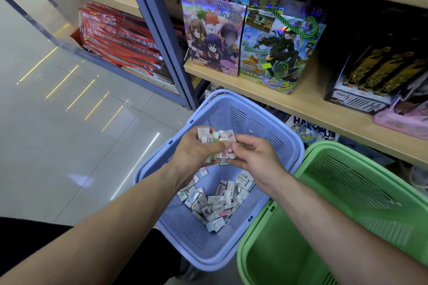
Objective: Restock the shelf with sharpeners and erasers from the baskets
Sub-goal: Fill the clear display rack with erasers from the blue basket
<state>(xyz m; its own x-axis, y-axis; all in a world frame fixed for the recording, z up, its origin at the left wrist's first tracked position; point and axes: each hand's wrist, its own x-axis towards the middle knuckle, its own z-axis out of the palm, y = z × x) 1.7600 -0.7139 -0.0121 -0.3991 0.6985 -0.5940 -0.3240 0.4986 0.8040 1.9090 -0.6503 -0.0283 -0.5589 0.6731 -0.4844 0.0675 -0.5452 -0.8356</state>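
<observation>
Gift bag (pixel 278 53) reads "Splatoon 3". Left hand (pixel 196 152) clutches eraser bundle (pixel 215 137) over blue basket (pixel 243 118); right hand (pixel 254 157) pinches bundle's edge.

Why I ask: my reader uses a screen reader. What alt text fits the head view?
A person's left hand holds a handful of small wrapped erasers above a blue basket while the right hand pinches at them. More erasers lie loose in its bottom; a green basket stands alongside, before a wooden shelf of illustrated gift bags.

Small wrapped erasers (pixel 215 206) lie heaped in the blue basket (pixel 222 104)
</observation>
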